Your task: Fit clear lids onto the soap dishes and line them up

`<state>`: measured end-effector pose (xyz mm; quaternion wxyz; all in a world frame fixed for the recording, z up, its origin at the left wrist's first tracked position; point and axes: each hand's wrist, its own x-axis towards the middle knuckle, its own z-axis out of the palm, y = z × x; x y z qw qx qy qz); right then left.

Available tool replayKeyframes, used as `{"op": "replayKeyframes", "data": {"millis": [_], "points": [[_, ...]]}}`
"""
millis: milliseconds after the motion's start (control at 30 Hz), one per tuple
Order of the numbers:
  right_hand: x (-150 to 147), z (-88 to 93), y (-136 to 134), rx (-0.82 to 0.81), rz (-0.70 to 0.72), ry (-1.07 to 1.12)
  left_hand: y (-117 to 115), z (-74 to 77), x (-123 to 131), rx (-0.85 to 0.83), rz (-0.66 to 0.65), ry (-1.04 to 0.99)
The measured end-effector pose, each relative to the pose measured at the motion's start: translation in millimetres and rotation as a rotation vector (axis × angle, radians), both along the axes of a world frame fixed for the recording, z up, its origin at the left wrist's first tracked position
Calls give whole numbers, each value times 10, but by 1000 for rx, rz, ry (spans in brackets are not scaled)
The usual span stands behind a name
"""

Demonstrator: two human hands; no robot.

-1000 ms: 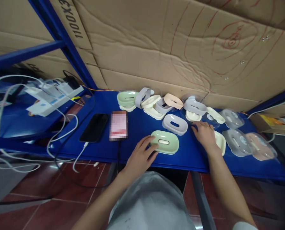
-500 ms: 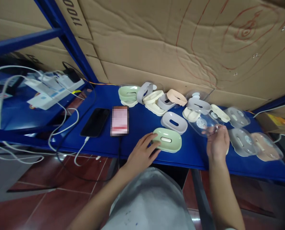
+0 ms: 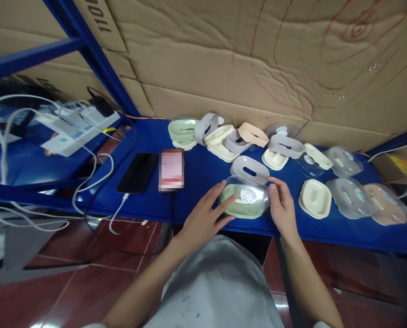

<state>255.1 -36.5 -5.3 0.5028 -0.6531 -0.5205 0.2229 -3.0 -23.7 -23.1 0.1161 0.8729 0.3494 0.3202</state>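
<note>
A green soap dish [image 3: 239, 210] lies near the front edge of the blue shelf [image 3: 203, 177], with a clear plastic lid [image 3: 247, 193] set over it. My left hand [image 3: 203, 218] grips the dish's left end with spread, curled fingers. My right hand [image 3: 282, 206] holds the lid's right edge between thumb and fingers. A grey dish part [image 3: 249, 168] lies just behind the green one.
Several more dishes, lids and inserts in green, cream, grey and pink line the back and right of the shelf. Two phones [image 3: 171, 169] lie to the left, one on a cable. A power strip [image 3: 80, 127] with white cords is far left. Cardboard [image 3: 258, 59] backs the shelf.
My right hand picked a clear lid from the right side, carried it left and set it over the green dish. My left hand stayed on the dish.
</note>
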Motion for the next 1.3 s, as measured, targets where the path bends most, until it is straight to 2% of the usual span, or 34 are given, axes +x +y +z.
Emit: {"op": "replayKeyframes", "data": {"millis": [67, 133, 200, 267, 333, 533, 633, 867, 1100, 1300], "points": [[17, 1, -6, 106, -7, -192, 5, 7, 2, -9, -9, -10], [28, 9, -43, 217, 45, -303, 12, 3, 4, -17, -11, -25], [32, 18, -103, 260, 215, -403, 18, -9, 4, -15, -17, -36], [34, 15, -167, 236, 427, -547, 21, -21, 2, -4, -21, -42], [41, -10, -226, 230, 528, -680, 17, -28, 0, 5, -12, -45], [102, -111, -341, 356, 360, -844, -7, -24, -9, -67, -1, 16], [113, -122, -360, 351, 355, -887, -9, -27, -11, -110, -5, 39], [58, -199, -432, 322, 302, -819, -2, -19, -6, -117, -6, 25], [41, -184, -437, 283, 360, -717, -6, 8, 2, -153, 24, 52], [51, -204, -419, 305, 328, -662, -7, 25, 5, -130, 2, 21]]}}
